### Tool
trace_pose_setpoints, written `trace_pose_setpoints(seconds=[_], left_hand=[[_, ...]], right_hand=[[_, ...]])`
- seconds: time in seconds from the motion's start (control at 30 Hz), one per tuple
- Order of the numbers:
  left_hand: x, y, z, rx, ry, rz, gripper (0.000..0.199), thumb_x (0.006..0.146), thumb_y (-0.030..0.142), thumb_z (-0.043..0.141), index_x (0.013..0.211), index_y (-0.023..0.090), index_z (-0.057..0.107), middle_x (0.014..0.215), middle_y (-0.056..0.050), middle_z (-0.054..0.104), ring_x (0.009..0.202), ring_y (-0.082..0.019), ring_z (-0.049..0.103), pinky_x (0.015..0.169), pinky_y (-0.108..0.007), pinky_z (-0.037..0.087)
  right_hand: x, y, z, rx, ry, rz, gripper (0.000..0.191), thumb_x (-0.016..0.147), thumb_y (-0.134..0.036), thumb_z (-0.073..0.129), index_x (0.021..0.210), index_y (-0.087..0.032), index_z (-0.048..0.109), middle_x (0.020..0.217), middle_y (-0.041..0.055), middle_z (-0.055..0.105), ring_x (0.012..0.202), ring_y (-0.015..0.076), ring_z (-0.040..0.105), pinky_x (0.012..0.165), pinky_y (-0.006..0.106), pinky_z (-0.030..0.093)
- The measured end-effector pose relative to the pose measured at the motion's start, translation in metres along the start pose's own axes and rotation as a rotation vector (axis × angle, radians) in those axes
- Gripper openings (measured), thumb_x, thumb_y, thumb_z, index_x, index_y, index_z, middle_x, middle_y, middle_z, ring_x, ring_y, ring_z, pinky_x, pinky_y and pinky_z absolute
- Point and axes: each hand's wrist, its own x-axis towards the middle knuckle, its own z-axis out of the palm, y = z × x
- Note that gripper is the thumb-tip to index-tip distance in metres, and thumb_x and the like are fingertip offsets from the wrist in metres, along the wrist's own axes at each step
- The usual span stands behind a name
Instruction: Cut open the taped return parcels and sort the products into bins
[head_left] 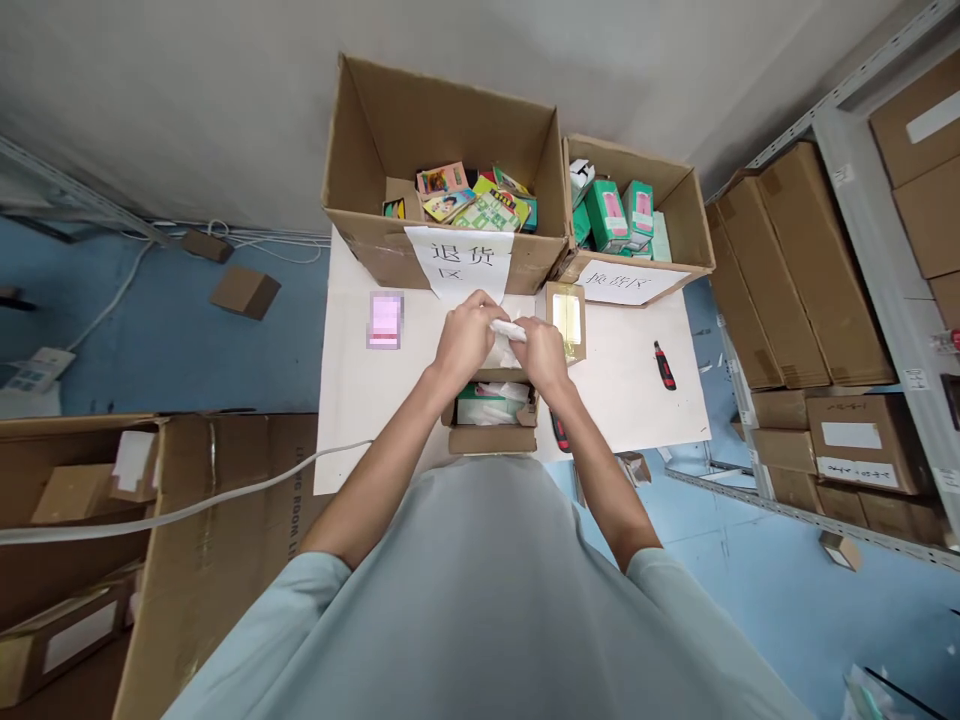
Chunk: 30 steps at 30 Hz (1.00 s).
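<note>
Between my left hand (pixel 466 338) and my right hand (pixel 541 350) is a small white item (pixel 508 329), pinched by the fingers of both. What exactly it is cannot be made out. Just below the hands, near the table's front edge, an open small cardboard box (pixel 493 440) holds a green and white package (pixel 487 405) with whitish wrapping around it. A taped carton (pixel 577 322) with a white label stands right of my right hand. Under my right forearm, a red and black tool (pixel 559 432) is partly hidden.
Two large open boxes stand at the table's back: one with colourful booklets (pixel 487 208), one with green packages (pixel 606 215). A red and black cutter (pixel 664 367) lies at the right, a pink blurred item (pixel 385 320) at the left. A shelf (pixel 847 200) holds cartons.
</note>
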Motion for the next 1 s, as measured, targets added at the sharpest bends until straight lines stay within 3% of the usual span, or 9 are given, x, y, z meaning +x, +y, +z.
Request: trace_pose_setpoints(seconds=[0.17,0.27,0.43,0.6,0.67,0.77,0.87,0.93,1.0], left_hand=[[0.043,-0.027,0.013,0.095,-0.057,-0.075,0.046,0.091,0.004,0.052,0.121,0.019,0.083,0.125,-0.011,0.07,0.116,-0.029,0.069,0.106,-0.039,0.056],[0.041,-0.053,0.036,0.141,-0.169,-0.126,0.052,0.092,0.003,0.051,0.131,0.021,0.08,0.131,-0.013,0.067,0.117,-0.029,0.07,0.109,-0.039,0.057],[0.021,-0.088,0.07,0.149,-0.388,-0.235,0.062,0.092,0.006,0.056,0.15,0.023,0.069,0.145,-0.013,0.062,0.121,-0.027,0.075,0.118,-0.038,0.054],[0.022,-0.097,0.074,0.14,-0.463,-0.282,0.066,0.091,0.008,0.063,0.156,0.02,0.064,0.167,-0.018,0.055,0.148,-0.034,0.065,0.126,-0.042,0.05],[0.023,-0.095,0.067,0.125,-0.434,-0.28,0.065,0.094,0.011,0.063,0.159,0.017,0.061,0.169,-0.019,0.054,0.156,-0.034,0.057,0.13,-0.044,0.046],[0.008,-0.083,0.048,0.008,-0.231,-0.199,0.053,0.102,0.02,0.057,0.154,0.016,0.063,0.157,-0.018,0.065,0.146,-0.033,0.064,0.126,-0.045,0.05],[-0.03,-0.067,0.032,-0.194,-0.046,-0.155,0.037,0.103,0.03,0.06,0.137,0.021,0.071,0.137,-0.011,0.076,0.109,-0.026,0.079,0.103,-0.039,0.062],[-0.06,-0.057,0.03,-0.293,-0.095,-0.176,0.027,0.101,0.034,0.064,0.123,0.024,0.074,0.123,-0.006,0.081,0.096,-0.023,0.08,0.092,-0.035,0.063],[-0.088,-0.049,0.039,-0.306,-0.221,-0.186,0.02,0.1,0.031,0.064,0.115,0.024,0.075,0.115,-0.005,0.082,0.1,-0.025,0.08,0.092,-0.035,0.063]], right_hand=[[0.058,0.003,0.017,-0.025,-0.043,0.037,0.034,0.11,-0.016,0.049,0.13,-0.014,0.077,0.127,0.0157,0.08,0.116,0.0289,0.075,0.103,0.034,0.054],[0.074,0.008,0.044,-0.025,-0.188,0.073,0.038,0.112,-0.016,0.049,0.14,-0.012,0.074,0.138,0.0194,0.078,0.125,0.0279,0.074,0.109,0.032,0.053],[0.083,0.02,0.087,-0.028,-0.302,0.066,0.043,0.108,-0.013,0.06,0.149,-0.012,0.07,0.143,0.0202,0.076,0.131,0.0255,0.074,0.114,0.031,0.052],[0.091,0.03,0.103,-0.031,-0.412,0.085,0.09,0.099,-0.026,0.083,0.176,-0.017,0.038,0.154,0.0231,0.068,0.136,0.032,0.073,0.112,0.037,0.056],[0.09,0.034,0.099,-0.018,-0.416,0.084,0.094,0.098,-0.028,0.085,0.178,-0.018,0.035,0.161,0.0245,0.061,0.138,0.0343,0.071,0.115,0.04,0.055],[0.07,0.04,0.086,0.076,-0.263,0.043,0.074,0.105,-0.026,0.074,0.172,-0.016,0.045,0.167,0.0234,0.055,0.145,0.0343,0.065,0.121,0.043,0.052],[0.021,0.043,0.074,0.253,-0.018,-0.029,0.05,0.112,-0.028,0.059,0.16,-0.015,0.06,0.155,0.0199,0.065,0.138,0.0314,0.068,0.117,0.043,0.055],[-0.021,0.041,0.072,0.364,0.039,-0.071,0.042,0.115,-0.033,0.055,0.151,-0.017,0.067,0.141,0.0167,0.072,0.119,0.0281,0.075,0.107,0.041,0.06],[-0.059,0.035,0.078,0.399,-0.025,-0.128,0.036,0.115,-0.031,0.054,0.144,-0.021,0.071,0.13,0.0127,0.076,0.111,0.0262,0.076,0.103,0.04,0.061]])
